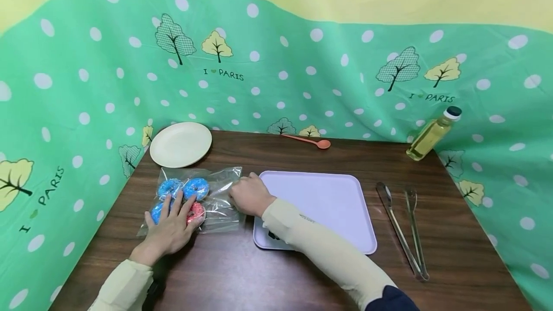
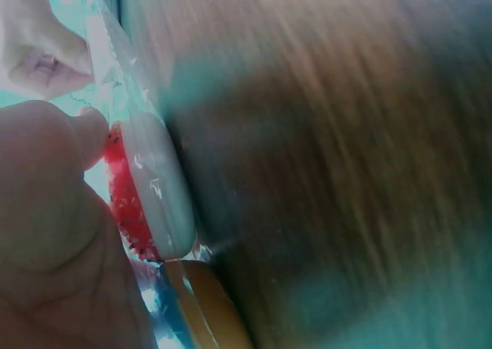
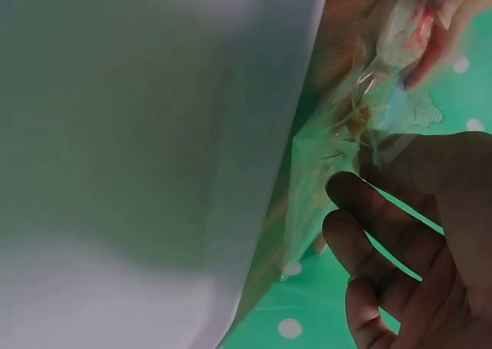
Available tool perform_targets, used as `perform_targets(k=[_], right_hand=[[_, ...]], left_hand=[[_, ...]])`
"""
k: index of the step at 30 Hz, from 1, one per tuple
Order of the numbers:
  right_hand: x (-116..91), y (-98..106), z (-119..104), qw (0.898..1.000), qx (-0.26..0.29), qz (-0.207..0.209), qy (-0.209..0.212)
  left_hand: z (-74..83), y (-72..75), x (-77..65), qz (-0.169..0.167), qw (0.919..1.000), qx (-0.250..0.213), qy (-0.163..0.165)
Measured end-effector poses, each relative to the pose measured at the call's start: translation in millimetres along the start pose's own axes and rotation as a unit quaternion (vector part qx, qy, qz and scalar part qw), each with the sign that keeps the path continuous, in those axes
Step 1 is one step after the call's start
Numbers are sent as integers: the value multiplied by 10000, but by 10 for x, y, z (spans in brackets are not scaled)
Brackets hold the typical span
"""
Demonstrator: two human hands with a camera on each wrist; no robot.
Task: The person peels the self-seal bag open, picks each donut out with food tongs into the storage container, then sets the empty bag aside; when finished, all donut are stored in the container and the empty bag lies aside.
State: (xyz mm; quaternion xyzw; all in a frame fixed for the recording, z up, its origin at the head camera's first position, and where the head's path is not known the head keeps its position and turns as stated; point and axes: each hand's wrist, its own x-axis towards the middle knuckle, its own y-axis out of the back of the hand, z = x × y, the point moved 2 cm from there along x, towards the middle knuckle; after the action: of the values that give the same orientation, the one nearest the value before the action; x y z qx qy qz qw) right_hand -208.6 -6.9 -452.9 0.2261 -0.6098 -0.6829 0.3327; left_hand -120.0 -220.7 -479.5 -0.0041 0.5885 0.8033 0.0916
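Note:
A clear plastic bag (image 1: 222, 184) lies on the left of the table with several toy-like donuts in it. Blue icing covers most of them, such as one blue donut (image 1: 196, 188); a red-topped donut (image 1: 197, 212) is nearest the right. My left hand (image 1: 170, 229) rests on the bag with its fingers spread over the donuts. In the left wrist view, the red donut (image 2: 157, 195) shows a pale base under the film. My right hand (image 1: 252, 196) pinches the bag's right side between thumb and forefinger; its other fingers are loosely bent in the right wrist view.
Right of the bag lies a lilac tray (image 1: 319, 200), partly under my right forearm. Metal tongs (image 1: 410, 234) lie beyond it. A cream plate (image 1: 181, 143), an orange spoon (image 1: 321, 143) and an oil bottle (image 1: 432, 136) stand along the back by the green curtain (image 1: 276, 56).

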Motion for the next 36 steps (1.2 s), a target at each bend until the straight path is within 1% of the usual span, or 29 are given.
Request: perform_targets(k=[2, 7, 11, 15, 20, 25, 30, 34, 36], right_hand=[[35, -15, -5, 9999, 81, -32, -131], [61, 6, 10, 9997, 61, -104, -216], [27, 26, 97, 9986, 84, -266, -448], [-14, 31, 192, 9962, 301, -375, -721], [-11, 38, 228, 9944, 650, -366, -748], [88, -11, 222, 9920, 874, -433, -801], [173, -81, 246, 9924, 739, -327, -933], [155, -89, 289, 9923, 617, -316, -1031], [133, -75, 316, 9912, 639, -322, -1116]], left_hand=[[-6, -11, -2, -6, 10000, 23, 16], [-19, -13, 0, -6, 10000, 43, 47], [-21, 13, 13, -4, 10000, -4, 42], [-34, 44, 6, -46, 9999, -5, 105], [-39, 52, 4, -30, 9999, 31, 107], [-20, 22, 38, -26, 10000, 15, 67], [9, -4, 59, -62, 10000, 41, 45], [14, 1, 40, -130, 9999, 23, 83], [4, 9, 24, -130, 9999, 38, 106]])
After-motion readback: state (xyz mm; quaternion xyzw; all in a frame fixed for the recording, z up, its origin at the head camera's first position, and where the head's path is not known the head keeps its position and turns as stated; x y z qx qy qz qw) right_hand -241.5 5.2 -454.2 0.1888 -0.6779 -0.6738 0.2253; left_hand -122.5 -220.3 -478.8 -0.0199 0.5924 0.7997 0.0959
